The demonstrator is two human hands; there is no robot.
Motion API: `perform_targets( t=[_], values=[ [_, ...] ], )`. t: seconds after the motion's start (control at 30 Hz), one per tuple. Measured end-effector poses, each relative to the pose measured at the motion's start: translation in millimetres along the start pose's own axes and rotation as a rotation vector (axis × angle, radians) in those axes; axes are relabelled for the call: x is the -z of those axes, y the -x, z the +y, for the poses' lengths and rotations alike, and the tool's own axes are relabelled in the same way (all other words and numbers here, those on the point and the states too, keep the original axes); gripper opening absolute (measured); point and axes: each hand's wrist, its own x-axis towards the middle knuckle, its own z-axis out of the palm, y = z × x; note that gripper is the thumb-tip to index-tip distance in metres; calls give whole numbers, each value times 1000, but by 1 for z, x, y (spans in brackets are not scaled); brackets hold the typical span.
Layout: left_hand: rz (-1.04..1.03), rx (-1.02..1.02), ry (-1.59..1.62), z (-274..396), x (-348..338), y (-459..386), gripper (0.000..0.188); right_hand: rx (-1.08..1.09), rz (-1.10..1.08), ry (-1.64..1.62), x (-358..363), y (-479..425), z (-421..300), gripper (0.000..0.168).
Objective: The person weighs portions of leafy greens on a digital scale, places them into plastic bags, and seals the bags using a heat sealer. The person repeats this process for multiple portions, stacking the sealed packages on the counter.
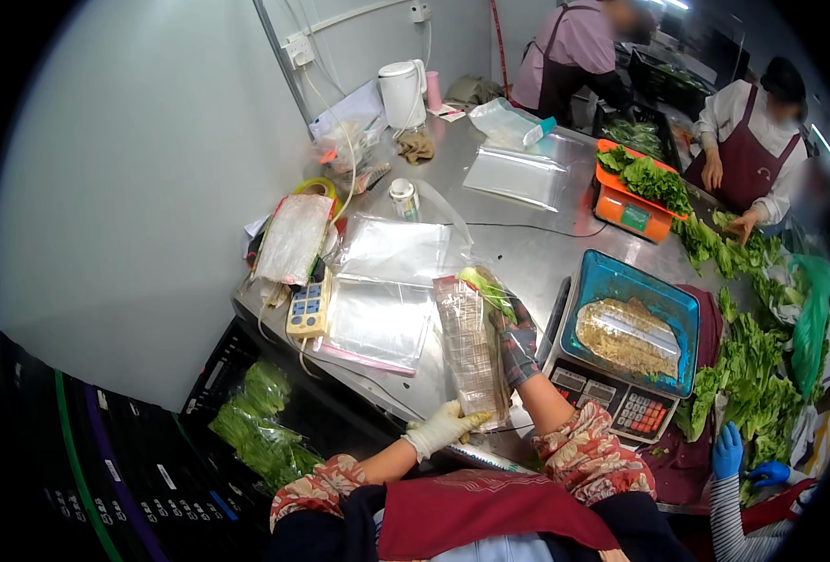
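Observation:
My left hand (443,428), in a white glove with yellowed fingertips, grips the near end of a long, clear plastic-wrapped pack (468,344) with brownish contents. My right hand (517,344), in a dark checked glove, lies against the pack's right side near its far end; its fingers are partly hidden. A green lettuce leaf (489,291) shows at the far end, beside or inside the plastic. To the left lie stacks of clear plastic bags (376,319). A digital scale with a blue tray (587,337) stands to the right of my right hand.
Loose leafy lettuce (752,372) covers the table's right side. An orange scale (633,211) holds more leaves. A power strip (308,307) sits at the left edge, above a black crate with bagged greens (260,421). Co-workers stand beyond; another person's blue-gloved hands (728,452) are at lower right.

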Motion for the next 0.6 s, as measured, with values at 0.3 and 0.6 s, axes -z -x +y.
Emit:
perform_targets(
  t=[0.3, 0.6],
  values=[
    [38, -311, -412, -24, 0, -8, 28, 159, -55, -451, -19, 9, -44, 39],
    [-309, -434, 1160, -65, -4, -54, 45, 235, 40, -240, -61, 34, -71, 47]
  ],
)
